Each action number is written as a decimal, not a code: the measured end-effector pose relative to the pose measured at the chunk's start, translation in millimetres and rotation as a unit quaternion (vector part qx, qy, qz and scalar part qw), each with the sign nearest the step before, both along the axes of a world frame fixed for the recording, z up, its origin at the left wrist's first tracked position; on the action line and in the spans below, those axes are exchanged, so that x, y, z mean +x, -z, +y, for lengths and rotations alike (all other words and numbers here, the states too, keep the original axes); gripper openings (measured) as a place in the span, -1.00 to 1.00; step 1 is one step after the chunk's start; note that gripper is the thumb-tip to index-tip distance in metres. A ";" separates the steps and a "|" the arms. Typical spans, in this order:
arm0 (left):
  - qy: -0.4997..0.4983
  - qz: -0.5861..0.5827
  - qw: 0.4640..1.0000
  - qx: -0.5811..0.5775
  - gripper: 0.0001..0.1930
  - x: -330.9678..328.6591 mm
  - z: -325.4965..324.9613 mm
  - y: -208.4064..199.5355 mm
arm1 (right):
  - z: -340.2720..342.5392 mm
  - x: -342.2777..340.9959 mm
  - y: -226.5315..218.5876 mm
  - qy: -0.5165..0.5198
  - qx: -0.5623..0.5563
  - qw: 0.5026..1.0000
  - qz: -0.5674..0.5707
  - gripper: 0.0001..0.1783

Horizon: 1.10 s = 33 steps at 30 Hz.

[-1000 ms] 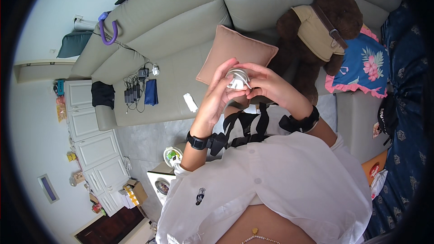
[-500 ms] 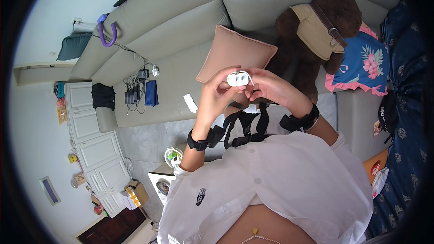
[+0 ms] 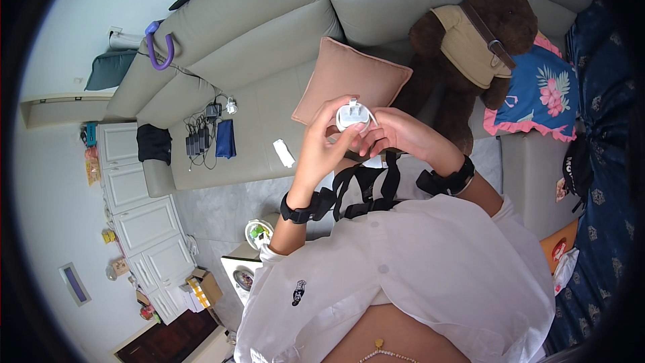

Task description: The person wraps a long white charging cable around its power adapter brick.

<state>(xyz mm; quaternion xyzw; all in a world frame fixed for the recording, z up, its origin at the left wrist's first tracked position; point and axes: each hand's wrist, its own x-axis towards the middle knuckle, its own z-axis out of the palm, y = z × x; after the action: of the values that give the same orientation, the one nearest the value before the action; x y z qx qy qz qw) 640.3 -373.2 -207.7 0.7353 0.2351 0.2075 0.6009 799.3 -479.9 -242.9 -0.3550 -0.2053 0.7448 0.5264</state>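
Observation:
My left hand (image 3: 324, 133) pinches a small white charger (image 3: 353, 117) between its thumb and fingers, above my lap. The charger has a rounded outline with a paler grey middle, and a short connector-like piece sticks up at its top. A white cable (image 3: 373, 118) curves round its right side. My right hand (image 3: 393, 130) is closed at that side, its thumb by the cable and its fingers curled beneath. Black straps circle both of my wrists.
A grey sofa (image 3: 255, 87) curves across the back, bearing a pink cushion (image 3: 349, 84), a brown teddy bear (image 3: 463, 54) and a blue frilled cushion (image 3: 541, 94). On its left lie black power adapters (image 3: 197, 140), a blue pouch (image 3: 225, 139) and a small white item (image 3: 283, 153).
The charger has been tilted, so its rounder side and the connector-like piece at the top now show. My right fingers have curled in a little more below it.

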 end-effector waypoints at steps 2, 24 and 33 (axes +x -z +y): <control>0.002 0.004 0.999 -0.037 -0.62 -2.9 1.1 3.0 | -0.9 1.0 -1.3 -0.021 0.008 1.000 -0.010 -0.56; -0.042 0.001 0.966 -0.256 -0.69 -3.9 8.0 -2.8 | 0.7 -27.7 7.8 0.203 0.090 0.959 -0.177 -0.72; -0.061 -0.026 0.970 -0.235 -0.66 -6.4 8.6 14.0 | 1.9 -21.2 -0.1 0.205 0.100 0.959 -0.169 -0.73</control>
<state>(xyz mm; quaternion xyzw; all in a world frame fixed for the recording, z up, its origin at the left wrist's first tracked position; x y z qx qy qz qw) 634.0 -364.6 -221.7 0.5521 0.3063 0.2014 0.7488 778.0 -478.0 -242.7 -0.4559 -0.2876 0.5259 0.6579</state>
